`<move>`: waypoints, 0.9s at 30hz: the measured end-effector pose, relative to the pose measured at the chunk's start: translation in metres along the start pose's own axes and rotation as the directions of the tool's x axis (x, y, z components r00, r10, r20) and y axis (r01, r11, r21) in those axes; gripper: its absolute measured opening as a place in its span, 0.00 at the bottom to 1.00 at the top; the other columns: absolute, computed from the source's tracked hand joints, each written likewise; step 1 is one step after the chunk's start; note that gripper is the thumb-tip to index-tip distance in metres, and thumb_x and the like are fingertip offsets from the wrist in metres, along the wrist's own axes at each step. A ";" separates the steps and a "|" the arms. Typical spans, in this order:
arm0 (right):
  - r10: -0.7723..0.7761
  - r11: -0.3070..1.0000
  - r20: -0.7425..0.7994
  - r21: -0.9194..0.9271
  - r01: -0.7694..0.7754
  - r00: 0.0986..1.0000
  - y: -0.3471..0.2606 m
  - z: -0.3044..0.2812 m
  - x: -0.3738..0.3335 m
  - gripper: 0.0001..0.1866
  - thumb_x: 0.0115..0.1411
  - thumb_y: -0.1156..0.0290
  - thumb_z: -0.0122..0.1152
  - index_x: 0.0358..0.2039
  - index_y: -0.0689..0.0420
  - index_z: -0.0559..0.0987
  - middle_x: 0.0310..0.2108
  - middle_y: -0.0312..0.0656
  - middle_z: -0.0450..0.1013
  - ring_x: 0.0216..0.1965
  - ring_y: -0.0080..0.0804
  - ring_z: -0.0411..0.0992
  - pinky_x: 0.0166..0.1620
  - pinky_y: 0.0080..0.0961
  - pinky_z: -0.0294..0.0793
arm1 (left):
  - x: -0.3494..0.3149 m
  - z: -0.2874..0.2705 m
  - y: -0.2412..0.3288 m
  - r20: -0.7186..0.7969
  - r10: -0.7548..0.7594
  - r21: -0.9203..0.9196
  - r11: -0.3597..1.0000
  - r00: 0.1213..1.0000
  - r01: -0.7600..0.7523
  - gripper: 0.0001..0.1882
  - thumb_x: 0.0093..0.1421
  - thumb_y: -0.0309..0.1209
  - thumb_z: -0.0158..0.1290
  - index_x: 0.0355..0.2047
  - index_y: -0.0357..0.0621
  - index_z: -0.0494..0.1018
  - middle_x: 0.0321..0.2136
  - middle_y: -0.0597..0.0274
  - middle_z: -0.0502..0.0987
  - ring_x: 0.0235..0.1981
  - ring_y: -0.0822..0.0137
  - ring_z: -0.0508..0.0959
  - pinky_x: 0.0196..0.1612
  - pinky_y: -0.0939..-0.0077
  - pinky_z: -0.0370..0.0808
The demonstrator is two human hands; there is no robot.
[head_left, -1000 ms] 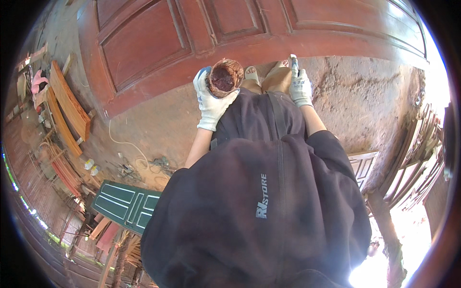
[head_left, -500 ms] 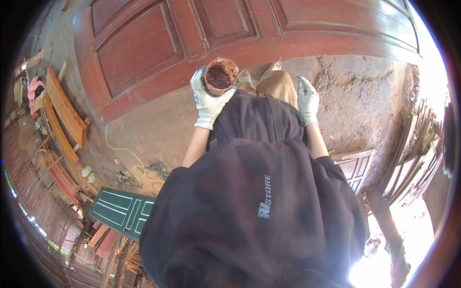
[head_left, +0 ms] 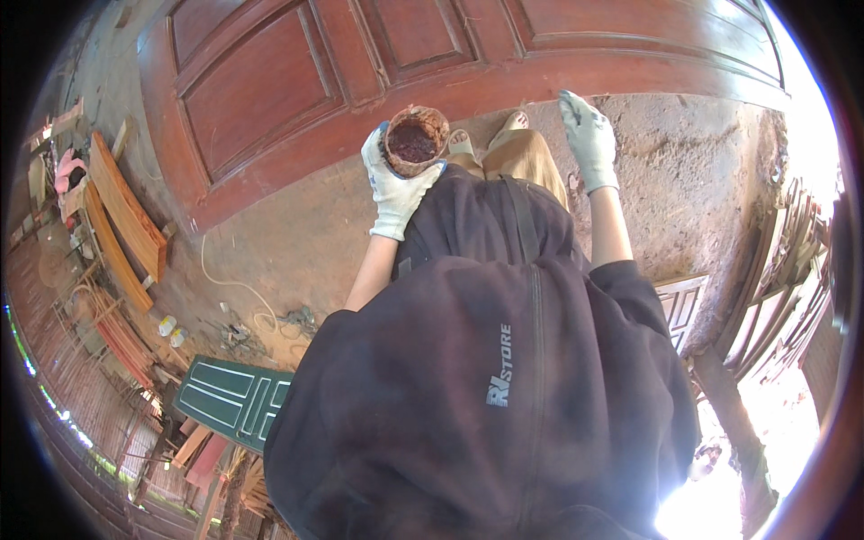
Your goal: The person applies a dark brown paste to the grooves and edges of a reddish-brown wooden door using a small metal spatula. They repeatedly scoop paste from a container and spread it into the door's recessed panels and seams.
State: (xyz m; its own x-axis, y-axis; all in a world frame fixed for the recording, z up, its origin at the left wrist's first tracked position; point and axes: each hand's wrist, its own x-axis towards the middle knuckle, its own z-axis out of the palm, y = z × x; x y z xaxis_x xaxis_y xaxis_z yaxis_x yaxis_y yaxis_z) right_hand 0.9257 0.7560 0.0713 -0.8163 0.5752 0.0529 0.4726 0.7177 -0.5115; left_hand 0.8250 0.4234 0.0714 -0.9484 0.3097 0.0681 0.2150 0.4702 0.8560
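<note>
My left hand (head_left: 396, 200), in a white knitted glove with blue showing at the fingers, grips a round, crusted cup (head_left: 417, 167). Dark reddish-brown stuff lies inside the cup, whose mouth faces up. A large red-brown panelled wooden door (head_left: 396, 101) stretches across the far side, just beyond the cup. My right hand (head_left: 589, 148), gloved the same way, is over the ground close to the door's near edge. Its fingers are curled together, and whatever they may hold is hidden. A dark smudge shows near the fingertips.
Rough brown ground (head_left: 679, 180) lies between me and the door, with my sandalled feet near its edge. Orange-brown boards (head_left: 130, 216) and a pale hose (head_left: 225, 281) are at left. A green panel with white lines (head_left: 229, 400) sits lower left; stacked wood (head_left: 778, 297) stands at right.
My right hand has moved forward and slightly right, toward the door's near edge, its forearm stretched further. The left hand keeps its hold on the cup, almost in place.
</note>
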 end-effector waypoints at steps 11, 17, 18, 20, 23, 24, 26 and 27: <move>-0.126 0.948 0.227 -0.258 0.184 0.966 -0.054 0.023 -0.040 0.16 0.70 0.55 0.51 0.50 0.49 0.78 0.39 0.42 0.81 0.35 0.47 0.81 0.39 0.42 0.81 | -0.007 0.000 -0.003 -0.005 -0.044 -0.046 0.998 0.999 0.044 0.57 0.39 0.39 0.80 0.65 0.45 0.57 0.59 0.55 0.67 0.61 0.58 0.70 0.64 0.61 0.69; 0.159 0.961 0.091 0.214 -0.175 0.983 -0.055 0.009 -0.052 0.16 0.69 0.62 0.56 0.51 0.55 0.82 0.45 0.47 0.81 0.46 0.46 0.80 0.47 0.35 0.79 | -0.006 -0.001 -0.005 -0.026 -0.025 -0.042 0.999 0.999 0.024 0.57 0.38 0.38 0.80 0.65 0.45 0.57 0.59 0.54 0.66 0.61 0.57 0.70 0.65 0.61 0.69; 0.251 0.921 0.119 0.277 -0.274 0.961 -0.055 0.007 -0.053 0.16 0.69 0.63 0.56 0.52 0.56 0.82 0.46 0.48 0.81 0.47 0.45 0.80 0.47 0.34 0.79 | -0.007 -0.001 -0.006 -0.021 -0.019 -0.029 0.999 1.000 0.019 0.58 0.38 0.38 0.80 0.65 0.44 0.57 0.60 0.54 0.66 0.62 0.57 0.70 0.65 0.61 0.69; 0.372 0.766 0.144 0.510 -0.391 0.917 -0.055 0.004 -0.055 0.16 0.70 0.64 0.55 0.53 0.57 0.81 0.37 0.40 0.80 0.33 0.28 0.77 0.37 0.24 0.75 | -0.006 -0.002 -0.006 -0.009 -0.008 -0.007 1.000 1.000 0.008 0.58 0.38 0.38 0.80 0.65 0.44 0.57 0.60 0.54 0.66 0.62 0.57 0.69 0.65 0.61 0.69; 0.476 0.480 0.263 0.722 -0.498 0.839 -0.066 -0.007 -0.053 0.16 0.73 0.63 0.53 0.54 0.57 0.81 0.29 0.30 0.74 0.21 0.12 0.67 0.25 0.13 0.67 | -0.005 -0.004 -0.007 -0.005 0.035 -0.008 0.999 0.999 -0.035 0.58 0.39 0.38 0.80 0.65 0.43 0.57 0.60 0.54 0.65 0.62 0.57 0.69 0.65 0.61 0.68; 0.500 0.537 0.214 0.684 -0.494 0.839 -0.062 -0.003 -0.052 0.16 0.73 0.63 0.53 0.54 0.56 0.81 0.29 0.30 0.74 0.21 0.12 0.67 0.25 0.13 0.67 | -0.005 -0.007 -0.007 -0.008 0.047 0.005 0.999 0.999 -0.047 0.58 0.39 0.38 0.80 0.65 0.43 0.57 0.60 0.54 0.65 0.62 0.57 0.68 0.65 0.61 0.68; 0.549 0.640 0.114 0.581 -0.503 0.828 -0.042 -0.004 -0.055 0.16 0.73 0.63 0.53 0.53 0.56 0.82 0.29 0.30 0.74 0.21 0.12 0.67 0.25 0.13 0.67 | -0.011 -0.013 -0.001 0.000 0.059 0.025 0.998 0.998 -0.059 0.58 0.39 0.38 0.80 0.65 0.42 0.57 0.60 0.54 0.65 0.62 0.57 0.68 0.65 0.61 0.68; 0.624 0.616 0.075 0.566 -0.548 0.778 -0.034 -0.002 -0.057 0.15 0.72 0.62 0.54 0.51 0.55 0.83 0.29 0.33 0.76 0.22 0.15 0.70 0.26 0.15 0.70 | -0.012 -0.016 0.000 -0.007 0.043 0.030 0.999 0.999 -0.043 0.58 0.39 0.38 0.80 0.65 0.42 0.57 0.59 0.54 0.65 0.62 0.57 0.68 0.65 0.61 0.68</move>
State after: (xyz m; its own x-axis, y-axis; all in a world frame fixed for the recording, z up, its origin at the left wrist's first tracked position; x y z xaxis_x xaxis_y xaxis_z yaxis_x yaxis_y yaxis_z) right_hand 0.9566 0.6998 0.0875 -0.3648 0.8659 -0.3421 0.5502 -0.0959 -0.8295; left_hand 0.8327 0.4061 0.0787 -0.9398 0.3241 0.1085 0.2624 0.4810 0.8365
